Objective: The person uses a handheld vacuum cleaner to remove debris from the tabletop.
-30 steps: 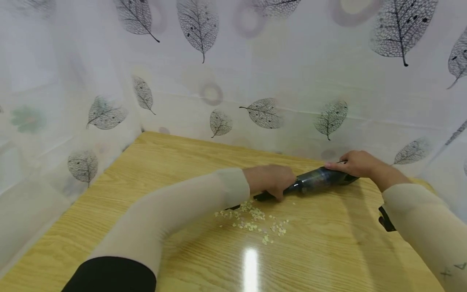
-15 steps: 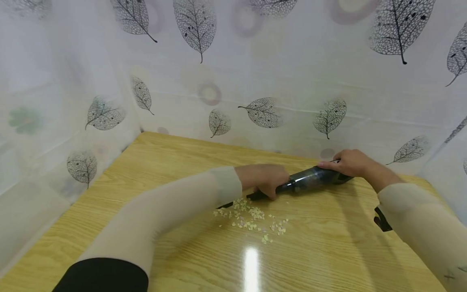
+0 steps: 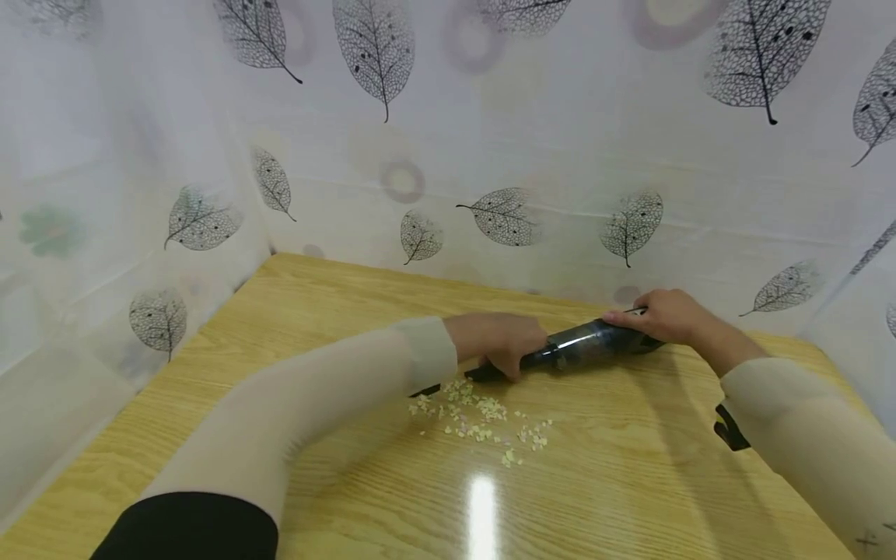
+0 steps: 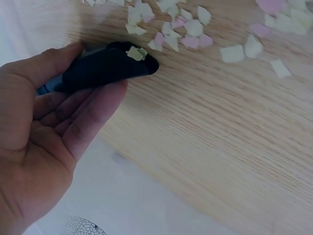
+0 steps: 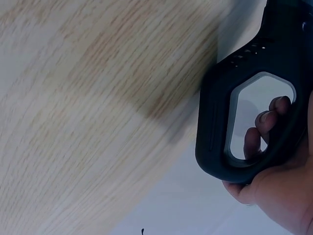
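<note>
A black handheld vacuum cleaner (image 3: 584,342) with a see-through dust cup lies slanted low over the wooden table in the head view. My right hand (image 3: 672,315) grips its loop handle (image 5: 212,122), with fingertips showing through the opening in the right wrist view. Around the narrow nozzle (image 4: 105,66) my left hand (image 4: 44,127) holds on, thumb on one side and fingers on the other. Small yellowish and pink paper scraps (image 3: 483,412) are scattered just in front of the nozzle. One or two scraps (image 4: 137,53) sit at the nozzle's mouth.
The wooden table (image 3: 595,498) meets a leaf-printed curtain (image 3: 525,140) at the back and left. A black piece (image 3: 731,428) sticks out by the right sleeve, another (image 3: 425,390) by the left sleeve. A bright light reflection (image 3: 481,513) shows on the tabletop.
Both hands and the vacuum cleaner have shifted a little to the left, its nozzle moving along the far edge of the scraps. The grip of each hand looks the same.
</note>
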